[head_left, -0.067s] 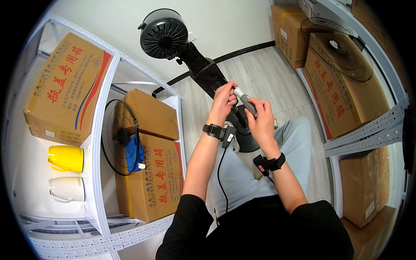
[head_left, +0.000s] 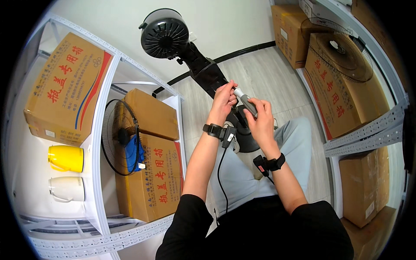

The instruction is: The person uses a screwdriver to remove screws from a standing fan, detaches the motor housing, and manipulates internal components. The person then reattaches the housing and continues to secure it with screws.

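Note:
A black pedestal fan [head_left: 207, 73] without its blades or grille stands in front of me, its motor head at the upper left and its round base [head_left: 249, 142] on the floor between my legs. My right hand [head_left: 261, 119] is closed around a grey-and-white handheld tool [head_left: 247, 103], shaped like a stubby screwdriver. The tool's white end points at my left hand [head_left: 223, 96]. The fingers of that hand are pinched together beside the fan's column, right by the white end. What they hold, if anything, is hidden.
On the left rack stand cardboard boxes [head_left: 69, 86], a yellow jug [head_left: 66, 158] and a white jug [head_left: 67, 189]. A black fan grille [head_left: 113, 149] leans there beside a blue cloth [head_left: 132, 151]. Another grille [head_left: 342, 52] lies on boxes [head_left: 333, 95] at the right. Cables [head_left: 222, 177] hang from my wrists.

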